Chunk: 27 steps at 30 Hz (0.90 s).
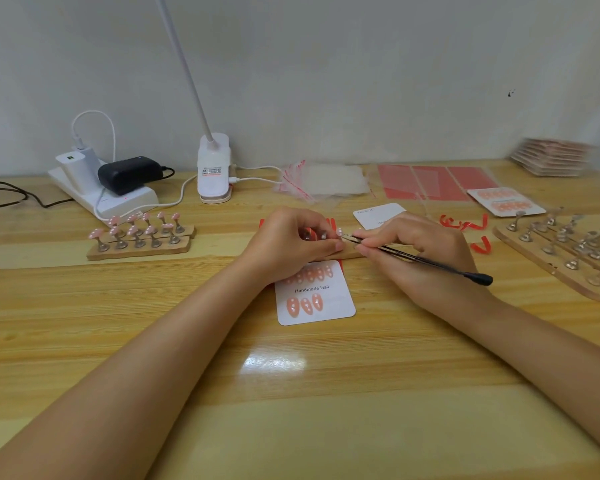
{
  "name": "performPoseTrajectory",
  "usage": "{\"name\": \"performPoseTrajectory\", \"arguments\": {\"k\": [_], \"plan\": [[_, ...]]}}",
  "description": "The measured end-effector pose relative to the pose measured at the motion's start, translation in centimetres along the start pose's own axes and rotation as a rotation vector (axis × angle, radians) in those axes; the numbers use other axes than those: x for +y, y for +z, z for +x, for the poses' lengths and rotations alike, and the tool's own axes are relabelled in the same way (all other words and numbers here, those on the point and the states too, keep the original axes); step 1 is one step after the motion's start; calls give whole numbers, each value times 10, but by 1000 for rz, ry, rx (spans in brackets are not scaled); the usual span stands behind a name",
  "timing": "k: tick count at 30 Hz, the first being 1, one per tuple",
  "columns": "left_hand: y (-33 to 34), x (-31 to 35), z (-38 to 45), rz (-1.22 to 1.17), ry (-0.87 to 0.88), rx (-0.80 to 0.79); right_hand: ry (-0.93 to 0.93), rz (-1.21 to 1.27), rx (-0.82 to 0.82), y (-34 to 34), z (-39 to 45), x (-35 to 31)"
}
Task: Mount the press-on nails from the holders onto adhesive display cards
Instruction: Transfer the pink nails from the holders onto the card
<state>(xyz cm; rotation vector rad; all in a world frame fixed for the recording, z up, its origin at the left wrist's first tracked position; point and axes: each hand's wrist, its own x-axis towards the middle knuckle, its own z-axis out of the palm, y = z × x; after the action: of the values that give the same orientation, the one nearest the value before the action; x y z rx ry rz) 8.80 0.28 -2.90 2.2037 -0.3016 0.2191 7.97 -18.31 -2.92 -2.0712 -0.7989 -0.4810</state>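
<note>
Wooden holder strip (352, 252) lies just behind the white display card (326, 299), and both hands work over it. The left hand (291, 242) has its fingers curled down on the strip, I'd say to steady it. The right hand (413, 247) pinches a thin dark tool (420, 259) like a pen, with its tip against a small pink nail (340, 232) at the left fingertips, probably to pry it off its stand. That nail sits between the two hands, just behind the card. The card lies close so each freed nail has a short trip; its lower row holds three nails, with room left. A loaded holder (139, 237) waits left of the card.
</note>
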Motion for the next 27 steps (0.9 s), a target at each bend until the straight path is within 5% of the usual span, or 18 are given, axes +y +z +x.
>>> {"name": "performPoseTrajectory", "arguments": {"k": [8,17,27], "plan": [[0,1,0,16,7,-3,168,277,175,-4,10,4],[-1,2,-1,12,-1,-5,128,255,251,-17,9,-5],[-1,2,0,40,1,-2,-181,117,-90,-10,-33,-18]]}}
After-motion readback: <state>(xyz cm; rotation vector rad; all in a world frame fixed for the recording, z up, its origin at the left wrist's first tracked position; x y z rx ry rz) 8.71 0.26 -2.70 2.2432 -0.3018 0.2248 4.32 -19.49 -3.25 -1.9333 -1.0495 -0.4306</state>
